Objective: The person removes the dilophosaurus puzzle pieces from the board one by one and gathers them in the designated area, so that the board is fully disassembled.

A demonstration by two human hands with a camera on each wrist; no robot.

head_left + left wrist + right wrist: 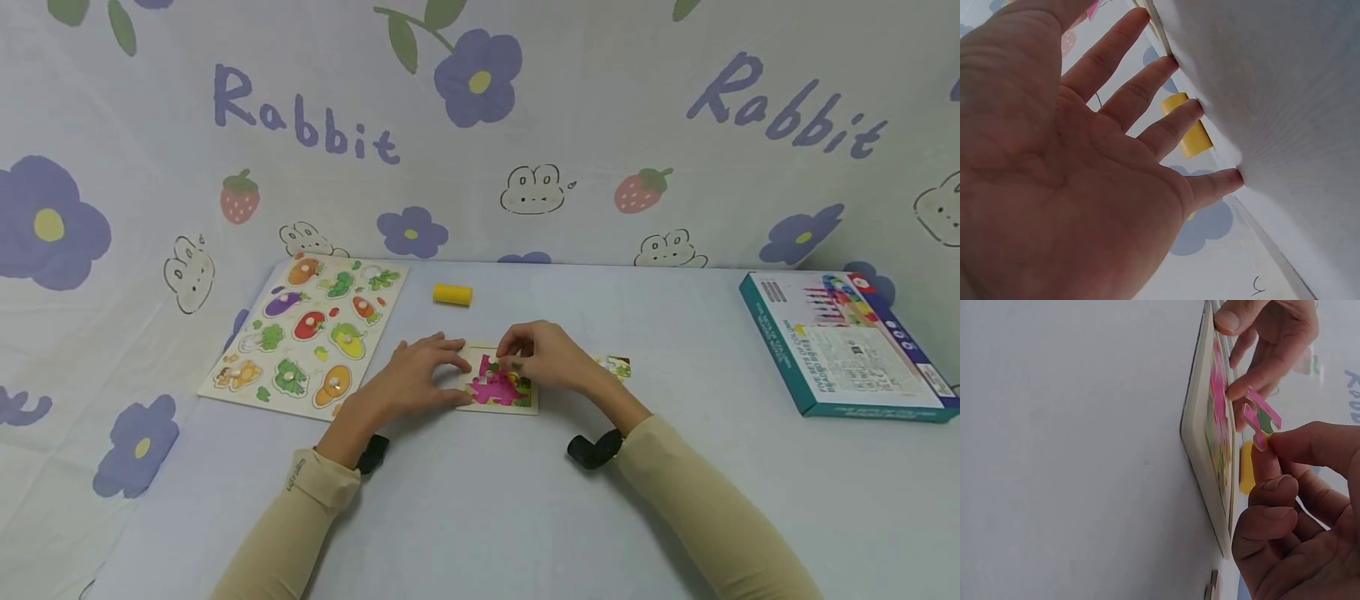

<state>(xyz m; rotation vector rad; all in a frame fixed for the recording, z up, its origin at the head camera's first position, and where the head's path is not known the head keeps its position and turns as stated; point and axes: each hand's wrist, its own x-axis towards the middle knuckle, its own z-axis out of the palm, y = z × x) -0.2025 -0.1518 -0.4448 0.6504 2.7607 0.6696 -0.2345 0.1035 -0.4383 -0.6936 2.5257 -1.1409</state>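
A small jigsaw puzzle [495, 396] with a pink figure lies in a pale frame on the table. Between thumb and forefinger my right hand [551, 357] pinches a pink and green jigsaw piece [1263, 419], held just above the board in the right wrist view. My left hand [416, 375] steadies the frame's left side, thumb and fingertips against its edge. In the left wrist view its fingers [1138, 94] are spread and nearly straight, some tips on the tabletop. Part of the puzzle is hidden behind the right hand in the head view.
Loose jigsaw pieces [618, 365] lie right of the right hand. A yellow cylinder [452, 294] lies behind the puzzle. At the left is a vegetable peg board [258, 398]; a teal-edged box [847, 346] lies at the right. A printed rabbit cloth [585, 100] hangs behind.
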